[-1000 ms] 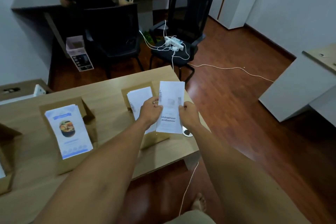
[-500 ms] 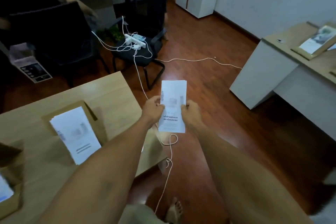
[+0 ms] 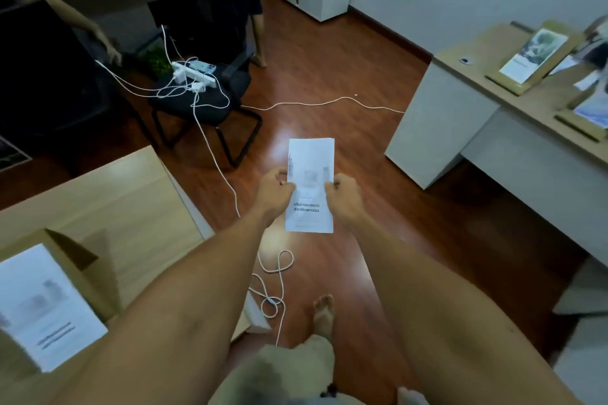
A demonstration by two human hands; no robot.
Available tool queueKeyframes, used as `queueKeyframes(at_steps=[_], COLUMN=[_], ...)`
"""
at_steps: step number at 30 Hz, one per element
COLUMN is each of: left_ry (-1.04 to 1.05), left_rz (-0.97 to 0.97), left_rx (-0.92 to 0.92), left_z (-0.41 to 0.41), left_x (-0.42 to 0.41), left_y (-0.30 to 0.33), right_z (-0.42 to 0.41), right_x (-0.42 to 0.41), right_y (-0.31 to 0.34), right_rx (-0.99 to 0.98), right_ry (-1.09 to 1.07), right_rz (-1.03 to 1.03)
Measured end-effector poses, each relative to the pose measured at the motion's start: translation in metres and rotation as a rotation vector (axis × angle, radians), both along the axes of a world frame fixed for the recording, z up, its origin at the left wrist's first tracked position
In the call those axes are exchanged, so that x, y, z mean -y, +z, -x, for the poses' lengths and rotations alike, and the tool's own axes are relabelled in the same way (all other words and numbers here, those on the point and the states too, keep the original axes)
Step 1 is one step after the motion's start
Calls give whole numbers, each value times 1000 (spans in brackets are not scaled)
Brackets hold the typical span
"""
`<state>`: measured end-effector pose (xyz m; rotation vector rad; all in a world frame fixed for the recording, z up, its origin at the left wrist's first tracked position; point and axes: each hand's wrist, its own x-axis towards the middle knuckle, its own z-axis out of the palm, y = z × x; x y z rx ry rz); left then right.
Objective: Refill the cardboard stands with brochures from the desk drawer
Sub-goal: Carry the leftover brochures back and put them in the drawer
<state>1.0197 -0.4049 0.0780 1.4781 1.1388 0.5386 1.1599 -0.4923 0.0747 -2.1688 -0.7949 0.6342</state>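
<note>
Brochure stack [image 3: 310, 186] pinched btwn left hand [image 3: 275, 191] & right hand [image 3: 344, 197].

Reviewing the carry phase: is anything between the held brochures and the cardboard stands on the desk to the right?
Both the left hand and right hand pinch the brochures over open floor. A white cable lies on the floor toward the right desk. Nothing visible blocks the cardboard stands at hand height.

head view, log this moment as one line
left hand: grips brochures | right hand: grips brochures | brochures: over floor, between desks | stand: on right desk, holds a brochure | cable: on floor by foot
</note>
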Motion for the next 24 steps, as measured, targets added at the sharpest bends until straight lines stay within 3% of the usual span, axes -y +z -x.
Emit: queueKeyframes(at_steps=[16, 24], left_ry=[134, 289], left_rz=[123, 92], left_rx=[22, -14], left_z=[-135, -151], left_x=[-135, -215], left_y=[-10, -7], right_z=[-150, -176], right_x=[-157, -260], right_y=[0, 7], right_rx=[-61, -33], right_ry=[105, 317], right_rz=[55, 89])
